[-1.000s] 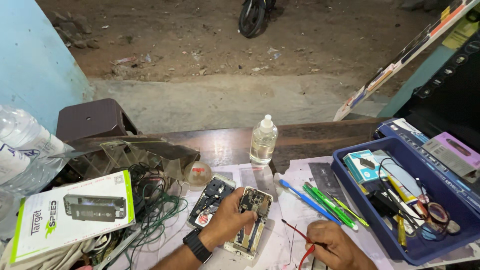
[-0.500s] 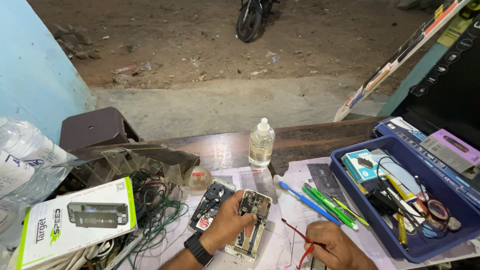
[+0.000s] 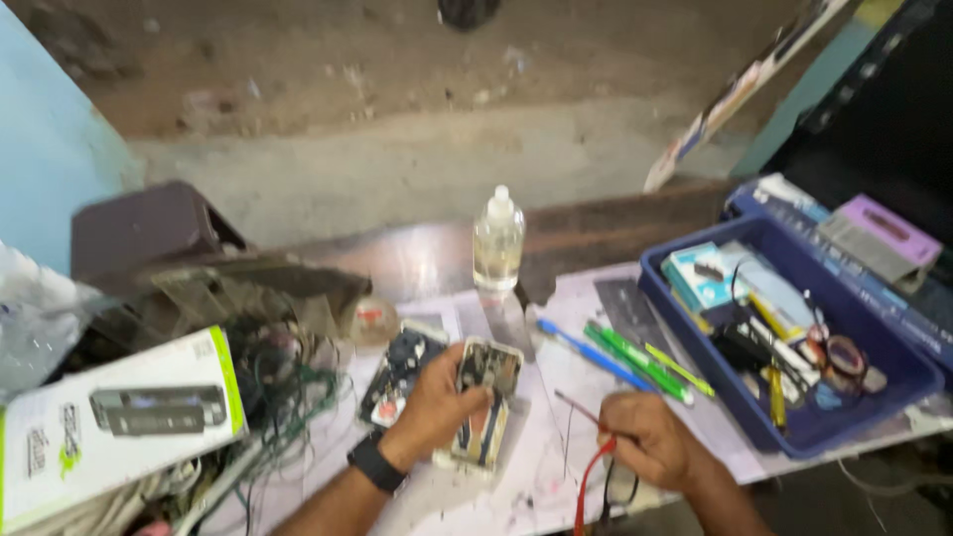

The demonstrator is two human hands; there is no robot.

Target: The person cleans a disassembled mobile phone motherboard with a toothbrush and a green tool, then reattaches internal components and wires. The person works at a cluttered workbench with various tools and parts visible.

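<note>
Our 2 hands work over an opened phone on a cluttered surface, in a motion-blurred view.

The blur hides fine detail, so we cannot make out the parts inside the opened phone (image 3: 483, 412), and our forearms are cut off by the bottom edge. Our left hand (image 3: 434, 407), a dark watch (image 3: 376, 463) at the wrist, reaches forward, its fingers clamped on the phone lying on the paper-covered surface (image 3: 556, 467). Our right hand (image 3: 640, 437) rests just right of it, fingers curled together on a red wire (image 3: 588, 486). A blue tray (image 3: 898, 382) sits well apart at right.
</note>
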